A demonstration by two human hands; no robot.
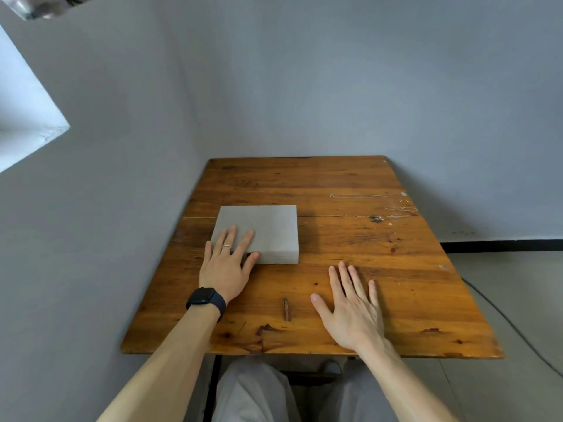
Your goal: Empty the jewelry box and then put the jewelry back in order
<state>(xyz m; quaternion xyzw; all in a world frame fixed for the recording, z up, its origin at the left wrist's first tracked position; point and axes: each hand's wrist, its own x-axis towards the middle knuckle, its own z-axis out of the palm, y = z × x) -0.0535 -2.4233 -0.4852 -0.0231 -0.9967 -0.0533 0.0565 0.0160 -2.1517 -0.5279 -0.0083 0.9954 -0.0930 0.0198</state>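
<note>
Head view: the closed grey jewelry box [268,226] sits by the left edge of the bench [396,284], about midway along it. The left hand [225,269] lies flat on the box's near left corner, fingers straight, thumb against its front wall. The right hand [350,312] is spread flat, holding nothing, by the bench's near edge. Thin chains [365,195] lie towards the far right corner.

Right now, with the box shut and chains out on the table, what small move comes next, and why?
Probably open the jewelry box with the left hand: its thumb sits at the front seam, the box is closed, and the chains lie outside it, far right on the table. The right hand rests flat, free to fetch them.
</note>
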